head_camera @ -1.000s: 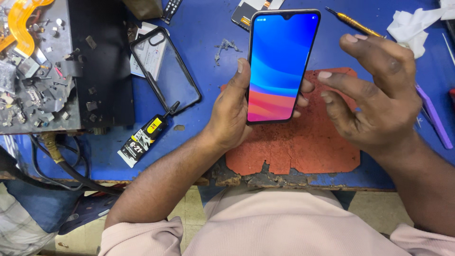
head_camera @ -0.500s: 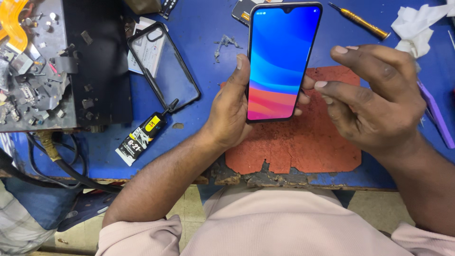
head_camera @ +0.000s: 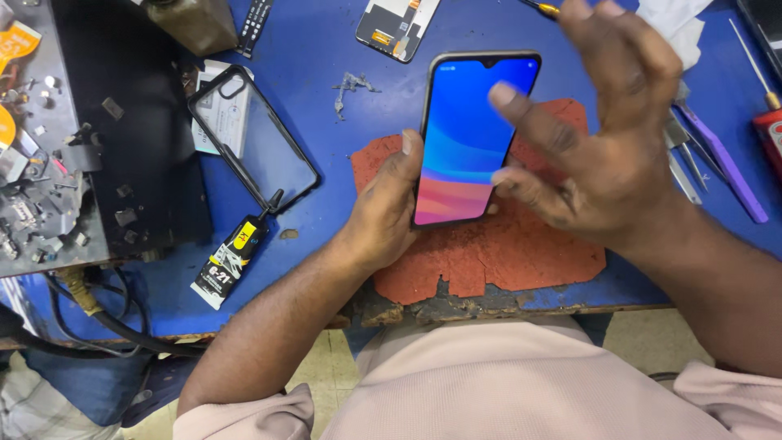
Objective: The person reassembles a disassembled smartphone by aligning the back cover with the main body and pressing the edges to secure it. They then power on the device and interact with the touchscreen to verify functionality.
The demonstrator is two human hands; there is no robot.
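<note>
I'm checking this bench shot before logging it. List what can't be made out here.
Head view only:
- Back of the phone: faces away, covered by the left hand.
- Phone's right edge: behind the right hand fingers.
- Screwdriver: cut off by the top edge, behind the right hand.
- Small parts on the dark tray: too small to identify.
- Glue tube nozzle tip: overlaps the clear case rim; contact unclear.

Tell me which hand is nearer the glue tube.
Left. The left hand holds the phone, a short way right of the glue tube; the right hand is beyond the phone.

Lit smartphone (head_camera: 472,138) in left hand (head_camera: 383,216), right hand (head_camera: 603,155) alongside.
</note>
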